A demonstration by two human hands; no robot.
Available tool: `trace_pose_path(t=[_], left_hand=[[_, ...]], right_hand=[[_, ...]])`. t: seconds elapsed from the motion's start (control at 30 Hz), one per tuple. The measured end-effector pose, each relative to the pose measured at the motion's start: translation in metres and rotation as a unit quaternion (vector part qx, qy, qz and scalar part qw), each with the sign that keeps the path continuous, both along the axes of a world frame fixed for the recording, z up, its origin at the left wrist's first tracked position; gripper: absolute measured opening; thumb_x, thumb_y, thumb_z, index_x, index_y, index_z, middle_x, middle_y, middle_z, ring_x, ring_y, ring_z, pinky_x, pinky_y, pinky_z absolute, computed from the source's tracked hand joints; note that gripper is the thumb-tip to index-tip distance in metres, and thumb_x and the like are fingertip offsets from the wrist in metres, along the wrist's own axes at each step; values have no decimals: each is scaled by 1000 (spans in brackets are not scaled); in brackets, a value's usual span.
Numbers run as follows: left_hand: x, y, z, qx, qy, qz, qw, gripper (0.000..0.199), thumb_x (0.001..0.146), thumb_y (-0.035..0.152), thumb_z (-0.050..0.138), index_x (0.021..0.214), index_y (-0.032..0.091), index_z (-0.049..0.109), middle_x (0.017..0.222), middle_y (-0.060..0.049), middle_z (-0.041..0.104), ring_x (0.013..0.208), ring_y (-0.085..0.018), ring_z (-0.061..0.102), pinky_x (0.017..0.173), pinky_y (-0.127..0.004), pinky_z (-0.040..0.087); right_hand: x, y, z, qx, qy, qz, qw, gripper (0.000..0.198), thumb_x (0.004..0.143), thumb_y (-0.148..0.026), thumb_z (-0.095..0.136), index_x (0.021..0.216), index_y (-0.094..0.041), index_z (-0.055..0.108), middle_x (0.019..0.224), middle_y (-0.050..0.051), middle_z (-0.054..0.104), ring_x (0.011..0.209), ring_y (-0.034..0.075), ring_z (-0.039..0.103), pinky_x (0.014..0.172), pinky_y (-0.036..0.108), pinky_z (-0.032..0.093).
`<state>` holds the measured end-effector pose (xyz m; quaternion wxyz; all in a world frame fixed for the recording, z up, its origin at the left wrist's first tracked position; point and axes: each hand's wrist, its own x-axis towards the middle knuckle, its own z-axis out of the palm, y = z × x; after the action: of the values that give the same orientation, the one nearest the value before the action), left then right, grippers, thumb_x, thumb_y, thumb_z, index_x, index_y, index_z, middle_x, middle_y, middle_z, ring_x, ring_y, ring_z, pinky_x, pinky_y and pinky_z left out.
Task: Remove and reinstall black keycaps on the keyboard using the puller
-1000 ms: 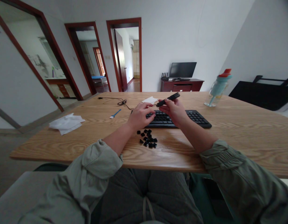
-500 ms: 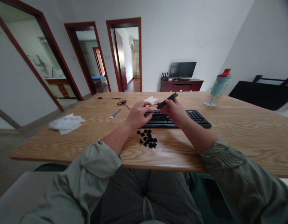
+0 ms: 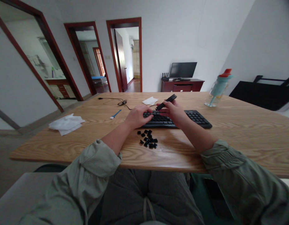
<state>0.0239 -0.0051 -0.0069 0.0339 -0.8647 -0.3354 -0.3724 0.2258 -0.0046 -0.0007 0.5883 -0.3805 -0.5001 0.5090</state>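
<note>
A black keyboard [image 3: 198, 118] lies on the table in front of me. My right hand [image 3: 176, 113] grips a thick black elongated tool [image 3: 167, 102], tilted with its lower end just above the keys; its exact kind is not clear. Over the keyboard's left part rests my left hand [image 3: 138, 116], its thumb and fingers apart near the tool's lower end. It hides that corner of the keyboard. Several loose black keycaps [image 3: 149, 139] are scattered on the wood between the keyboard and the table's front edge.
On the wooden table [image 3: 240, 137], crumpled white tissue [image 3: 66, 123] lies left, another white tissue [image 3: 150, 100] behind the keyboard. A small blue-handled brush [image 3: 115, 114] and coiled black cable [image 3: 122, 102] lie left of my hands. A water bottle [image 3: 218, 89] stands at the back right.
The tool in my right hand has come slightly down and left, closer to the keys. My left hand has shifted a little left, its thumb and fingers further apart.
</note>
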Motion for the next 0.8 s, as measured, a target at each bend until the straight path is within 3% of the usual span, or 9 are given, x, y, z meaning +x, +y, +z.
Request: trace_pose_path(t=[0.3,0.53,0.67,0.8], left_hand=[[-5,2,-1,-60,3,18,998,17,82,30,64,95,20,68,95,-3,73,86,-18,66,78,-31,52],[-12,14,-5,-164,-75,25,983,18,82,27,58,89,17,72,82,-3,73,73,-16,65,70,-29,52],[-15,25,-9,-240,-112,-7,964,14,80,21,58,84,16,70,83,-3,74,74,-15,66,72,-28,53],[-16,35,-14,-284,-149,-12,947,19,85,24,53,97,17,67,90,-5,75,75,-15,66,72,-29,54]], right_hand=[[0,-3,0,-2,-28,4,1000,29,82,-37,65,102,-24,49,104,3,72,74,14,70,54,21,57],[1,-3,-6,48,-65,64,995,57,71,-29,77,123,-26,54,95,1,69,76,14,69,55,22,58],[0,-4,-10,90,-162,42,982,42,71,-37,78,107,-19,65,77,2,67,62,12,62,47,21,52],[-1,1,-14,119,-219,-21,968,33,74,-47,74,88,-18,67,69,3,66,55,13,60,40,20,45]])
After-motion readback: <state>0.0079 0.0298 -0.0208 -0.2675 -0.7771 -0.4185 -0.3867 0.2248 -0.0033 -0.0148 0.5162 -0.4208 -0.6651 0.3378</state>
